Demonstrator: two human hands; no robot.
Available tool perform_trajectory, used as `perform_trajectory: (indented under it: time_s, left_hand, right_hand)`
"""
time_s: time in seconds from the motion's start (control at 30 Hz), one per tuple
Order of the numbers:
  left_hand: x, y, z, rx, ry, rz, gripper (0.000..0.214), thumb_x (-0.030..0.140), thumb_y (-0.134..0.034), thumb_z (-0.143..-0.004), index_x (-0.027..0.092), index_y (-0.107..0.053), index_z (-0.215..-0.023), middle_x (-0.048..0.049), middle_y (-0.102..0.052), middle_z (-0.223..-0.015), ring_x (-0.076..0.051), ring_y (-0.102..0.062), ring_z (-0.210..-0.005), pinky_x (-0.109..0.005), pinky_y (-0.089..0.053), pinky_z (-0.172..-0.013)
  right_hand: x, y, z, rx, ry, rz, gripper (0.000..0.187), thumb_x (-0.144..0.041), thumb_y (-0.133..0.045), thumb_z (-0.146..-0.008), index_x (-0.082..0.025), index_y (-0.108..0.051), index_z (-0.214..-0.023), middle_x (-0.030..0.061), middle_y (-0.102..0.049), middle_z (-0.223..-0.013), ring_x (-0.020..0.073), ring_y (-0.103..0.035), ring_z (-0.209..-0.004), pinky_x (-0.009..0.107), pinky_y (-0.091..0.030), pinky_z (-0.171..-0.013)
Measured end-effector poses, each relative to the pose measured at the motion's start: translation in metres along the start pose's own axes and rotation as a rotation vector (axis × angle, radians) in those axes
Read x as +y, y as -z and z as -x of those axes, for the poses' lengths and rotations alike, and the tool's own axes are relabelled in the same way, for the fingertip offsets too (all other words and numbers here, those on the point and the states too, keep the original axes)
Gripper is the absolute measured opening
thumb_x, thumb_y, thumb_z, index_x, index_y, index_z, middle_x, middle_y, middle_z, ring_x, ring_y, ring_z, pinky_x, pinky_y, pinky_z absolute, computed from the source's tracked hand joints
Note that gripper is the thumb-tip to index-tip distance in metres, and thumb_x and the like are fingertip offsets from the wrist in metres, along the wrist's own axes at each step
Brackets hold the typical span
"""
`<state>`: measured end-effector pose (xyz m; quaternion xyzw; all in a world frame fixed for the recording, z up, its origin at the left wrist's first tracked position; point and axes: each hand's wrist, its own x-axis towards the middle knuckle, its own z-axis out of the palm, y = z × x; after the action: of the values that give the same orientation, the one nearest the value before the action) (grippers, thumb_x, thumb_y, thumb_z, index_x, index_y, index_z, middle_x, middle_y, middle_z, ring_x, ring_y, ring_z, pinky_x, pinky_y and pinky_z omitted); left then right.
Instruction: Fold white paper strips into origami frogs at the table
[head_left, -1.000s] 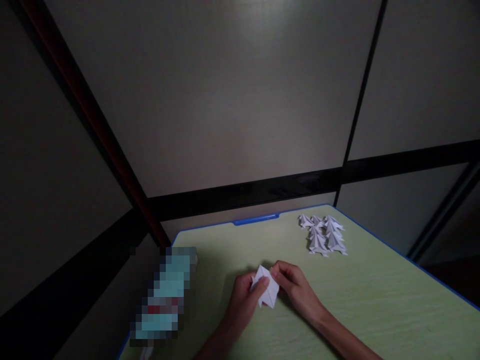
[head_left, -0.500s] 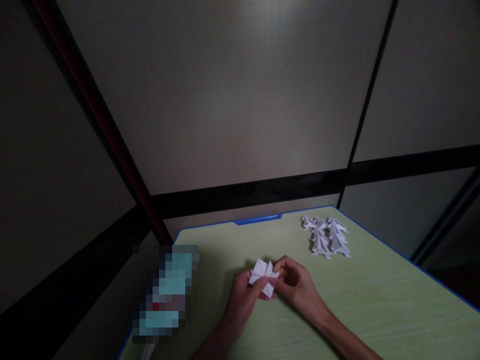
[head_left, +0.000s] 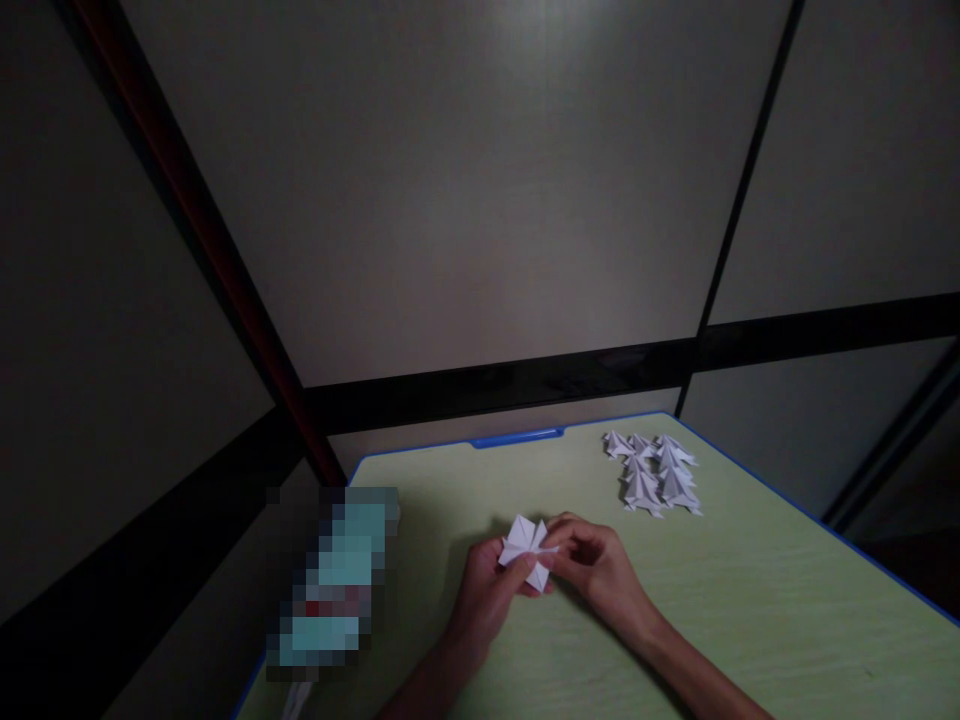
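Observation:
A small white piece of folded paper (head_left: 523, 536), with pointed flaps spreading out from its middle, is held just above the green table. My left hand (head_left: 486, 590) grips it from the left, thumb pressed on top near the centre and fingers underneath. On the other side, my right hand (head_left: 594, 560) pinches a flap at the paper's right edge between thumb and fingertips. Part of that flap is hidden by the fingers. Several finished-looking white origami figures (head_left: 641, 487) lie grouped in overlapping rows at the back right of the table.
The light green table (head_left: 750, 590) has a blue edge and a blue handle-like strip (head_left: 519, 437) at the back. A blurred-out turquoise item (head_left: 349, 560) lies along the left edge. Behind the table stand grey panels (head_left: 480, 200) with a black band.
Both hands stay in nearly the same place on the folded paper. My right hand's fingers have shifted slightly and closed more on the right flap.

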<state>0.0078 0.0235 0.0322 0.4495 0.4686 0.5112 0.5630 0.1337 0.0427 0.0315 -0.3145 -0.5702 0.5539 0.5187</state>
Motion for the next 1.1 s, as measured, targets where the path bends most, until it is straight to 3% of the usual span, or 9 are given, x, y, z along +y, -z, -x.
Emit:
perform_trajectory:
  time_s: [0.17, 0.4, 0.7, 0.93, 1.1]
  left_hand:
    - [0.0, 0.0, 0.001, 0.017, -0.004, 0.04, 0.02, 0.025, -0.06, -0.055, 0.009, -0.059, -0.065, -0.0032, -0.063, -0.056, -0.014, -0.055, -0.046, -0.023, -0.043, -0.044]
    - [0.002, 0.0, 0.002, -0.048, -0.005, 0.045, 0.018, 0.023, -0.054, -0.06, 0.008, -0.06, -0.067, -0.0028, -0.062, -0.053, -0.015, -0.056, -0.044, -0.024, -0.043, -0.044]
    - [0.001, 0.002, 0.001, -0.042, 0.051, 0.068, 0.019, 0.022, -0.056, -0.058, 0.007, -0.06, -0.068, -0.0033, -0.062, -0.052, -0.016, -0.057, -0.044, -0.025, -0.045, -0.046]
    - [0.0, 0.003, -0.001, -0.081, 0.032, 0.011, 0.025, 0.031, -0.062, -0.055, 0.007, -0.061, -0.06, -0.0042, -0.061, -0.048, -0.016, -0.057, -0.044, -0.024, -0.043, -0.043]
    - [-0.002, 0.002, -0.001, -0.013, 0.023, 0.019, 0.025, 0.032, -0.064, -0.052, 0.008, -0.061, -0.06, -0.0045, -0.062, -0.049, -0.016, -0.057, -0.043, -0.023, -0.042, -0.041]
  right_hand:
    - [-0.002, 0.004, -0.002, -0.057, 0.081, 0.044, 0.014, -0.02, -0.064, -0.058, -0.015, -0.058, -0.047, 0.0022, -0.051, -0.072, 0.0124, -0.049, -0.063, 0.023, -0.038, -0.056]
    - [-0.005, 0.01, 0.0, -0.16, 0.091, 0.098, 0.018, -0.019, -0.061, -0.061, -0.014, -0.054, -0.046, 0.0027, -0.046, -0.079, 0.0109, -0.046, -0.062, 0.022, -0.036, -0.053]
    - [-0.003, 0.011, 0.001, -0.157, 0.136, 0.18, 0.016, -0.022, -0.06, -0.063, -0.015, -0.057, -0.049, 0.0037, -0.047, -0.08, 0.0125, -0.047, -0.066, 0.024, -0.037, -0.055]
    - [-0.006, 0.008, 0.002, -0.174, 0.148, 0.2, 0.018, -0.021, -0.059, -0.064, -0.015, -0.056, -0.047, 0.0039, -0.048, -0.079, 0.0131, -0.048, -0.066, 0.024, -0.038, -0.056]
    - [-0.002, 0.008, -0.001, -0.111, 0.153, 0.191, 0.017, -0.018, -0.063, -0.06, -0.015, -0.051, -0.047, 0.003, -0.048, -0.074, 0.013, -0.048, -0.065, 0.023, -0.037, -0.055]
